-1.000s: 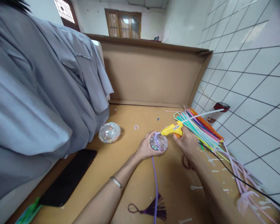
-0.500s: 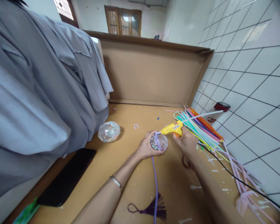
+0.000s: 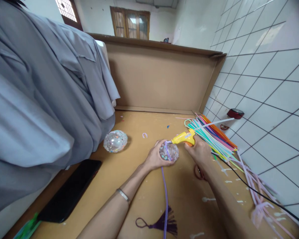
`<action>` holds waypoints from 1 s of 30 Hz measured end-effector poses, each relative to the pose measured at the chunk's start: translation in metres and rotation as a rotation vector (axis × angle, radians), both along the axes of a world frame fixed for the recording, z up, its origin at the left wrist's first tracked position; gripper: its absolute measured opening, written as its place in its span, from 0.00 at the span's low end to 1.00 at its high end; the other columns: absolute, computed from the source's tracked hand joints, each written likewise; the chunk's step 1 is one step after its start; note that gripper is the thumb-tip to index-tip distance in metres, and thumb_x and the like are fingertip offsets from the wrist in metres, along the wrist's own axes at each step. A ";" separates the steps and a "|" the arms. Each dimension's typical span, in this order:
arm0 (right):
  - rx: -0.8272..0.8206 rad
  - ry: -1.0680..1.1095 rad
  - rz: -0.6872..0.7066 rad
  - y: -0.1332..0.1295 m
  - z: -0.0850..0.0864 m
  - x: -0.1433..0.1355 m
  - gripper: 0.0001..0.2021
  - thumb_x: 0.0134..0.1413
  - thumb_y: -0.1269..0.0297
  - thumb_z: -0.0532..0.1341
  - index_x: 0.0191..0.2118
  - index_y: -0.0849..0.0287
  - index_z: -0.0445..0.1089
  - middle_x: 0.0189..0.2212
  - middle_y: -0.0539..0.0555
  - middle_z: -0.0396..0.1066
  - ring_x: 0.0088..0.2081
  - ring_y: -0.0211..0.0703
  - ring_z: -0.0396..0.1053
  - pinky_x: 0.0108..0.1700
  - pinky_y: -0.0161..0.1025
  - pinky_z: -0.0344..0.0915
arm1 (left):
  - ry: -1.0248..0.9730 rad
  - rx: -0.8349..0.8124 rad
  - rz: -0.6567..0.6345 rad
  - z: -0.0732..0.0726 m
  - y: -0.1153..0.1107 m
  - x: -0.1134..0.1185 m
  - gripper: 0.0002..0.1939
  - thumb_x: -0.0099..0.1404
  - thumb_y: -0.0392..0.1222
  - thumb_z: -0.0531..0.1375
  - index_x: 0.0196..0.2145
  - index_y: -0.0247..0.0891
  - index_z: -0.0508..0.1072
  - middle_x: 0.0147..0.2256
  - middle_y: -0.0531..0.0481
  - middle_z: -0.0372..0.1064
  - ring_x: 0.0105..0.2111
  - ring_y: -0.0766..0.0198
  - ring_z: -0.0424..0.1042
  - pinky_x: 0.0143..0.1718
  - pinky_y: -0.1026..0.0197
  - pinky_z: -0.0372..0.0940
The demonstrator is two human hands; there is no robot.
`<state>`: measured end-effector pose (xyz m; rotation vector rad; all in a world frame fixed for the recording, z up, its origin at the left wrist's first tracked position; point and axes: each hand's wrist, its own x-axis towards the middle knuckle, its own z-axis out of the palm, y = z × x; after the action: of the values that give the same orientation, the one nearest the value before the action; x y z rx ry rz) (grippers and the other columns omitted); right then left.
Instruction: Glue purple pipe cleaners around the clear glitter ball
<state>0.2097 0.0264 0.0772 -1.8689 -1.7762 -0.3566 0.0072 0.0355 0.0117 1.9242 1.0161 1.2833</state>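
Observation:
My left hand is closed around a clear, speckled plastic ball-like piece. A purple pipe cleaner lies across that piece, and its long end trails down toward the front of the table. My right hand grips a yellow hot glue gun, whose nozzle is at the upper edge of the piece, by the pipe cleaner. A long translucent glue stick juts from the gun's back. Below, a dark purple tassel lies partly under the pipe cleaner.
Another clear speckled bowl-like piece stands to the left, near a black phone. Coloured pipe cleaners lie along the tiled wall. Scissors rest beside my right forearm. A black cord runs right. Cardboard rises behind.
The view has shifted very slightly. Both hands keep their places on the clear piece and the glue gun, with the nozzle still at its edge.

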 end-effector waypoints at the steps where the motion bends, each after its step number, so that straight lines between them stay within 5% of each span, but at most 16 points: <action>1: 0.002 0.001 0.000 0.000 0.000 0.000 0.11 0.49 0.56 0.59 0.32 0.58 0.67 0.24 0.53 0.68 0.26 0.43 0.63 0.29 0.36 0.44 | 0.001 -0.004 0.000 0.000 0.000 0.000 0.45 0.39 0.43 0.74 0.55 0.42 0.63 0.52 0.44 0.66 0.53 0.50 0.69 0.57 0.44 0.64; 30: -0.017 0.016 -0.016 0.000 0.000 0.000 0.11 0.49 0.56 0.59 0.32 0.58 0.68 0.23 0.53 0.68 0.26 0.43 0.63 0.28 0.36 0.43 | -0.015 -0.025 -0.055 0.003 0.000 -0.002 0.49 0.35 0.44 0.76 0.56 0.42 0.64 0.53 0.44 0.65 0.54 0.48 0.68 0.59 0.43 0.63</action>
<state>0.2093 0.0265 0.0774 -1.8936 -1.7601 -0.3326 0.0056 0.0355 0.0146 1.9080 0.9608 1.2460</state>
